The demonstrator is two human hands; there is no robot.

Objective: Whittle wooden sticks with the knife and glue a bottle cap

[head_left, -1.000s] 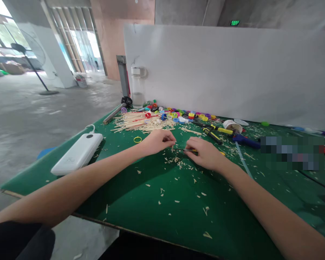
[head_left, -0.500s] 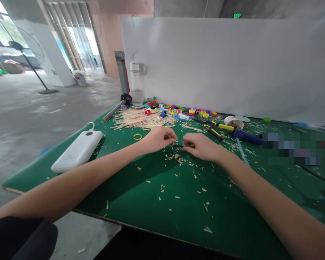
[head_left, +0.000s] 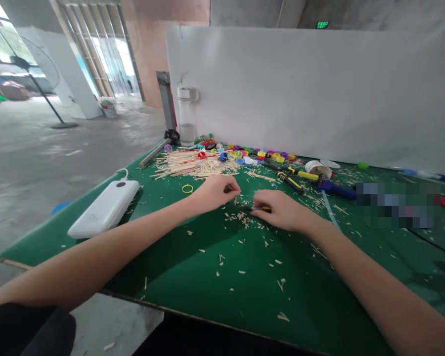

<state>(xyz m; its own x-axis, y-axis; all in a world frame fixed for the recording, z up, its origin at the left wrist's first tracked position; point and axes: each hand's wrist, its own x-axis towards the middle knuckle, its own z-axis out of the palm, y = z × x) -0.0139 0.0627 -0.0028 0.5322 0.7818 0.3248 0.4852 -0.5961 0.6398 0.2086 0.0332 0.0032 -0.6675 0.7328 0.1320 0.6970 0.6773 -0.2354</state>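
Note:
My left hand (head_left: 218,193) is closed in a pinch over the middle of the green table (head_left: 207,291). From its fingertips a short wooden stick (head_left: 236,200) points down, mostly hidden. To its right, my right hand (head_left: 280,209) is wrapped round a craft knife (head_left: 266,209) with a black and yellow handle. The knife's dark blade points left, slightly blurred, apart from the stick. Pale wood shavings (head_left: 243,217) lie in a small heap below both hands. A yellow plastic ring (head_left: 187,189) rests left of my left hand.
Behind the hands lie wooden sticks (head_left: 181,164) and colourful bottle caps (head_left: 248,161). Pliers (head_left: 291,182), a tipped white cup (head_left: 318,169) and a blue glue gun (head_left: 335,189) are at the right. A white power bank (head_left: 104,208) lies left; a clear bottle (head_left: 187,121) stands behind.
My right hand has moved down and slightly right with the craft knife, away from my left hand. My left hand stays nearly in place, and more of the stick shows below its fingers.

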